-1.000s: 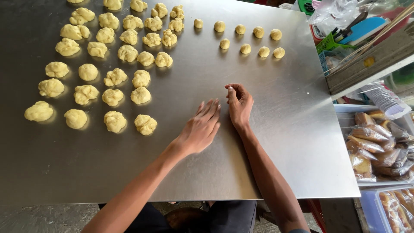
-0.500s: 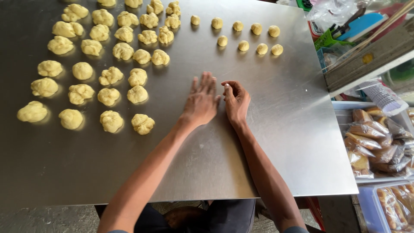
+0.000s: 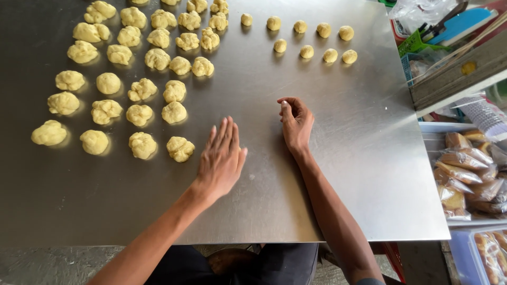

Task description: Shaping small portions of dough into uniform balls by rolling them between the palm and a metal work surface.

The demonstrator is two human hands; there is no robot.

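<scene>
Pale yellow dough lump [image 3: 180,149] is lying just left of the left hand [image 3: 222,158], nearest of the rough lumps filling the upper left of the frame. The left hand is pressing flat on the steel counter [image 3: 348,174], fingers together and extended, gripping nothing. The right hand [image 3: 296,122] is resting at frame centre, fingers curled loosely inward; whether they are pinching anything I cannot tell. Small rolled balls [image 3: 317,39] are sitting in two rows along the upper centre. Bagged pastries [image 3: 467,169] are lying at lower right.
</scene>
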